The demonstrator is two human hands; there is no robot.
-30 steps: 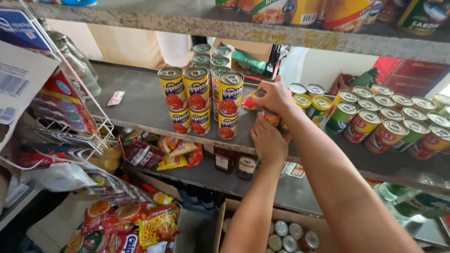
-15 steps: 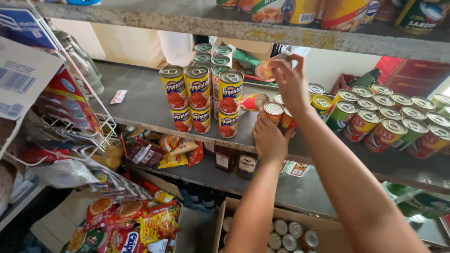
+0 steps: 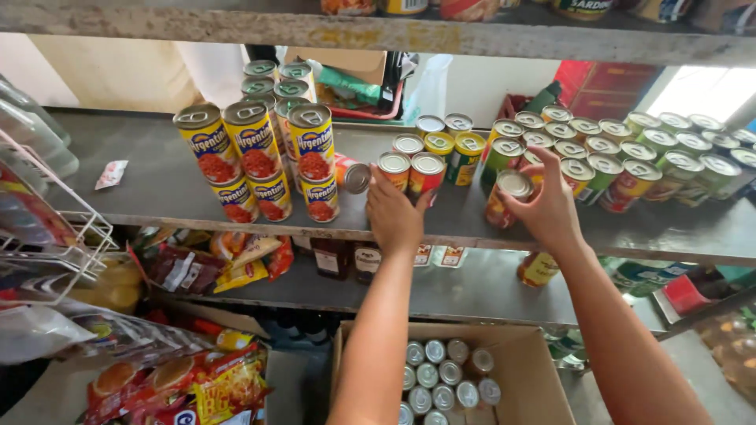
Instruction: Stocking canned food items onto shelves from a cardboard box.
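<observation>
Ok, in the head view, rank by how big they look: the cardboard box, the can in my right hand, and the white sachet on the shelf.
1. cardboard box, though it is nearest the camera.
2. can in the right hand.
3. white sachet.

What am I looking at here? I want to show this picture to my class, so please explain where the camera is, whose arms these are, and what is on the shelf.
The camera sits on a person's head and looks down at that person's own two bare arms; there is no machine. The left hand rests on the grey shelf, touching red cans and a can lying on its side. The right hand grips one upright can. To the left stand stacked yellow cans; to the right are rows of green and red cans. Below, an open cardboard box holds more cans, seen from the top.
</observation>
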